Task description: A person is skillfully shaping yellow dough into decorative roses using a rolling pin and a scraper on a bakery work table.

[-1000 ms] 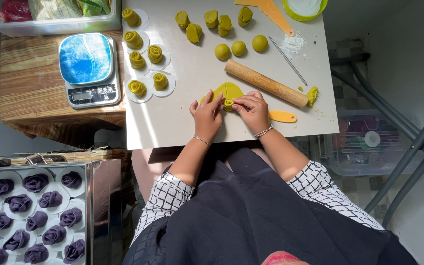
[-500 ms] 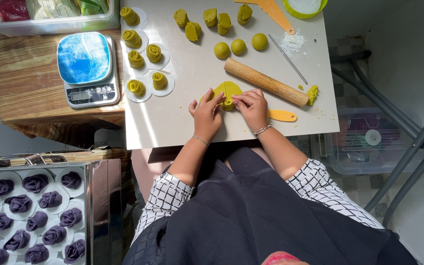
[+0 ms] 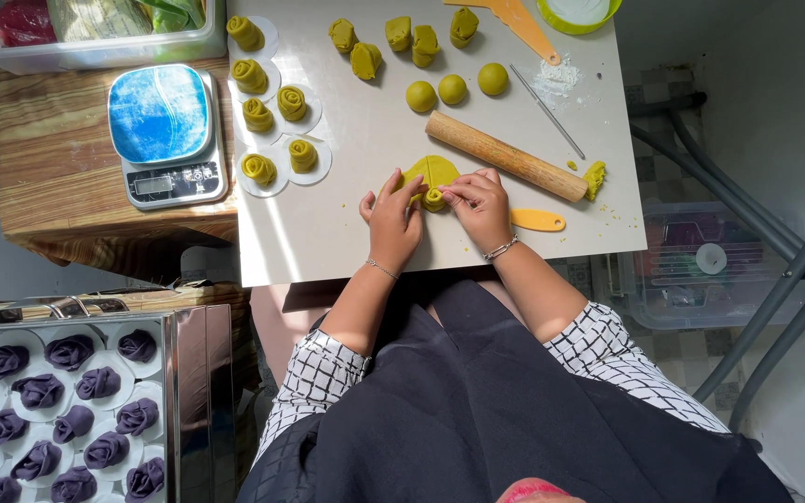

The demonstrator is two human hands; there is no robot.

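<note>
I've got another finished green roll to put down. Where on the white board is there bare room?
Bare: the near left of the board, between the paper rounds and the left hand; also the near right corner past the scraper. Crowded: the far edge, with dough pieces, balls and rolling pin.

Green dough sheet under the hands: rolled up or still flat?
Partly rolled. Green dough sheet has a curled end at the fingertips; flat rounds still spread beyond it.

A single head-worn camera looks straight down from well above the seated person's lap, the white table (image 3: 328, 233) filling twelve o'clock, a wooden stand (image 3: 58, 186) at ten, and a steel tray (image 3: 193, 391) at eight. No second view overlaps.
</note>
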